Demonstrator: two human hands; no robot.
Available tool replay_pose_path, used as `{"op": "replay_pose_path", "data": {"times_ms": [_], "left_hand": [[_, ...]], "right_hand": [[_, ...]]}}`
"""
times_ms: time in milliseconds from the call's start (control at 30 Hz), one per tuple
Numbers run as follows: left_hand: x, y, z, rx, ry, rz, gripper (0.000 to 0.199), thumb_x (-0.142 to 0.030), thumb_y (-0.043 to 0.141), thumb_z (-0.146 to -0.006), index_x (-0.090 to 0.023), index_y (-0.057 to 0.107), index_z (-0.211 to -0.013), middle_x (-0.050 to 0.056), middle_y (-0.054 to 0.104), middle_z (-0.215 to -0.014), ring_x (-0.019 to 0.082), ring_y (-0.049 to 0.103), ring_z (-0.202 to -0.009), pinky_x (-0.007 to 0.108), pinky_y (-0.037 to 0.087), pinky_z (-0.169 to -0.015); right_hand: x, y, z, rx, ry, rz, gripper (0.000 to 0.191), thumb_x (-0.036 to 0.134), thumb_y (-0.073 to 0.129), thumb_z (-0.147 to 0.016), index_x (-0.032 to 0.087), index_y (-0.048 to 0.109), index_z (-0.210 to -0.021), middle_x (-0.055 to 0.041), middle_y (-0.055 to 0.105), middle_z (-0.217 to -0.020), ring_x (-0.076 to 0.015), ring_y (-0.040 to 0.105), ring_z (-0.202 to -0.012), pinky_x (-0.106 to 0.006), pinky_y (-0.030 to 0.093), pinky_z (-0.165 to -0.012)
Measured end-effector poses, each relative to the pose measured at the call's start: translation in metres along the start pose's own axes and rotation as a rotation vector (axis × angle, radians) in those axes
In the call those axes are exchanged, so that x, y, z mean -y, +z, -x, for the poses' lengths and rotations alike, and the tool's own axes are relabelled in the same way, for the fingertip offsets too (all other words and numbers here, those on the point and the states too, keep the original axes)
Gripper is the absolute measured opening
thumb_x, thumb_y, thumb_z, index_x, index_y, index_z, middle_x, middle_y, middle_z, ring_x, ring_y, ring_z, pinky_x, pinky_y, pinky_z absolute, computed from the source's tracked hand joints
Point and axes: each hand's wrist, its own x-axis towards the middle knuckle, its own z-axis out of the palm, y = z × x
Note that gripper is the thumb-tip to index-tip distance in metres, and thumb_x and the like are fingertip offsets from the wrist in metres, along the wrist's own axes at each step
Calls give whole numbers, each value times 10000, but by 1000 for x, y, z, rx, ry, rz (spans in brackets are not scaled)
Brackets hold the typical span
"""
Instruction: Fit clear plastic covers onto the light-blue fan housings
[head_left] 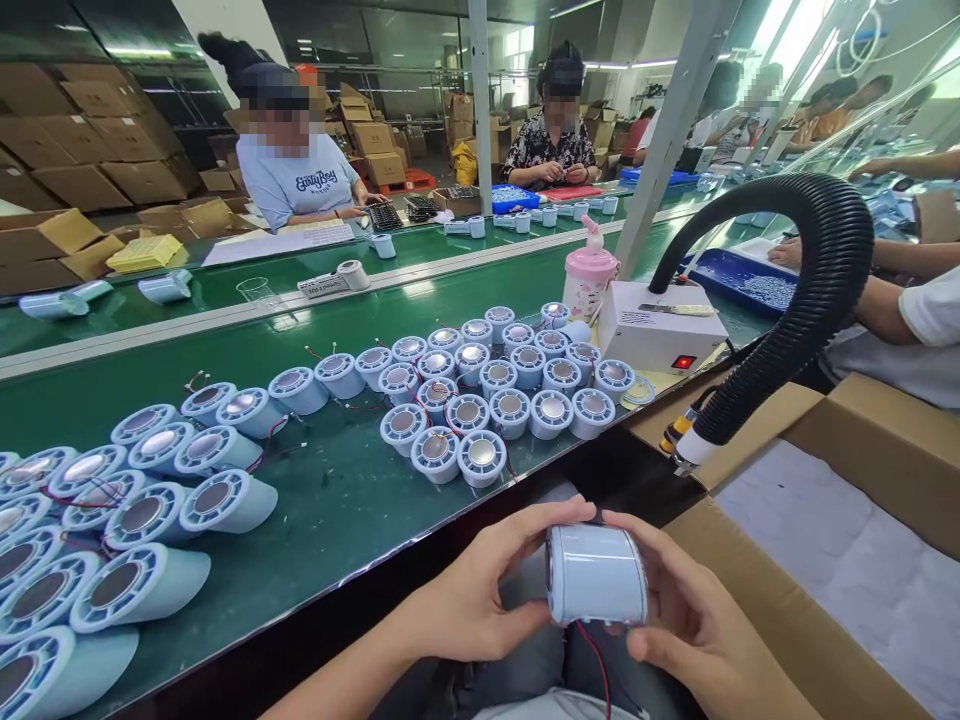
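Between my two hands, above my lap, is a light blue fan housing [598, 574], a short cylinder lying on its side with red and dark wires hanging from below. My left hand [499, 585] grips its left end, fingers over the top and thumb underneath. On the opposite end, my right hand [686, 600] has its fingers curled round the rim and its thumb near the lower edge. Both end faces are mostly hidden by the fingers. Many similar blue housings [481, 458] with silver round centres stand on the green bench in front of me.
A black flexible hose [832, 250] arches from a white box [660, 325] at right. Beside my right arm is an open cardboard box [885, 420] with white lining. A pink cup [589, 285] stands behind the housings. Co-workers sit across the bench and at right.
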Motion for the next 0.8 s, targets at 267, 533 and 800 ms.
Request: {"op": "replay_pose_path", "data": {"times_ms": [267,533,800], "left_hand": [[-10,-9,-5,9,-293,176,869,-608,704,-692,-241,377,-1407,129,518,-1266,245,564,-1059,401,464,-933],[-9,9,-15,88,-431,460,626,-478,715,-759,-207,442,-1253,51,554,-1026,101,558,-727,214,475,-605],[-16,10,-14,-82,-347,199,691,-52,713,-653,-219,420,-1256,84,543,-1197,188,576,-1048,345,456,-951]], "right_hand": [[0,-10,3,-68,-261,353,537,102,713,-782,351,551,-1229,-43,569,-1339,-225,579,-1190,-246,541,-915],[3,-10,0,11,-503,694,512,10,542,-826,328,507,-1225,-19,518,-1391,-191,528,-1250,-258,506,-979],[-12,-174,33,-739,47,952,314,468,585,-870,296,627,-1130,-130,661,-1193,-330,663,-1034,-405,580,-780]]}}
